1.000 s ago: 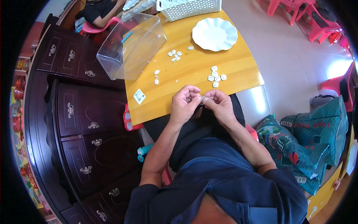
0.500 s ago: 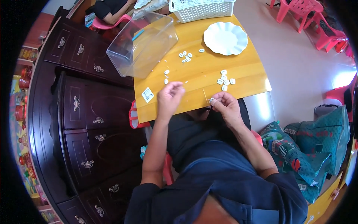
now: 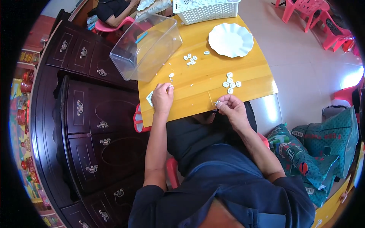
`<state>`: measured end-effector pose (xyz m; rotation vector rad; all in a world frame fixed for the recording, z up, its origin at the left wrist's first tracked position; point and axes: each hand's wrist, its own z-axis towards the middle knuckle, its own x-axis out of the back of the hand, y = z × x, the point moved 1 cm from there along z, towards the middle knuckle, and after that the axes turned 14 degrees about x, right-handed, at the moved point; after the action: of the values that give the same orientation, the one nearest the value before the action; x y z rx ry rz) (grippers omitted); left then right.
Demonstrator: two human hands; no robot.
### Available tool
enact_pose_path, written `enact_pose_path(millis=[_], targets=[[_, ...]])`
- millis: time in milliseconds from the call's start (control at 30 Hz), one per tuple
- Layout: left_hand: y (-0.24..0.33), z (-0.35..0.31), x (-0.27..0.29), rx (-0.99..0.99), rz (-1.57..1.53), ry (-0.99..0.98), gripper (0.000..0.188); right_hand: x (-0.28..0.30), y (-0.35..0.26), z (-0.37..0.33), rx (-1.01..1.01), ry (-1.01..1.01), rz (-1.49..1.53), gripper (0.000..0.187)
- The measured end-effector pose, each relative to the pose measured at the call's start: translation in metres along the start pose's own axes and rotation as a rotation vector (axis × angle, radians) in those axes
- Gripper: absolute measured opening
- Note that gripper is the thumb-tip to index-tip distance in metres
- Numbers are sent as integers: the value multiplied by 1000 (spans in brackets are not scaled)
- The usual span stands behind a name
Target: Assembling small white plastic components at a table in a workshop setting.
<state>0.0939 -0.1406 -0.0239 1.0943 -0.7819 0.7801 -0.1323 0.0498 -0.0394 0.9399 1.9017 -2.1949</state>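
Reading from the left: a dark wooden cabinet (image 3: pixel 95 125) with metal drawer pulls stands against the left edge of a yellow bench (image 3: pixel 197 89). A clear plastic tub (image 3: pixel 146 47) lies tipped on its side at the bench's far left corner, its open mouth toward the cabinet. The left hand (image 3: pixel 162 98) rests on the bench near its front left edge, fingers curled together with a small white piece pinched at the fingertips; a small card (image 3: pixel 149 98) lies just beside this hand, partly hidden by it. One white piece (image 3: pixel 171 75) lies apart, just beyond the left hand. A loose group of white pieces (image 3: pixel 190 60) sits nearer the tub, at mid-bench. A white basket (image 3: pixel 205 9) stands at the far edge. A second group of white pieces (image 3: pixel 231 83) lies toward the right, just beyond the right hand (image 3: pixel 232 110). The right hand hovers at the front edge of the bench, thumb and fingers closed on a small white piece (image 3: pixel 217 102). A white scalloped plate (image 3: pixel 230 40) sits on the far right of the bench. Green printed bags (image 3: pixel 315 152) lie on the floor to the right; pink plastic chairs (image 3: pixel 308 11) stand at the upper right.
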Motion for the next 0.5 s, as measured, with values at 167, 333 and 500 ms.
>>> enact_pose_path(millis=[167, 333, 500], targets=[[23, -22, 8, 30, -319, -165, 14, 0, 2, 0, -15, 21, 17, 7], [71, -59, 2, 163, -707, -361, 10, -2, -4, 4, -57, 93, 59, 6], [124, -87, -7, 96, -887, -607, 10, 12, -18, 0, -83, 242, 133, 13]])
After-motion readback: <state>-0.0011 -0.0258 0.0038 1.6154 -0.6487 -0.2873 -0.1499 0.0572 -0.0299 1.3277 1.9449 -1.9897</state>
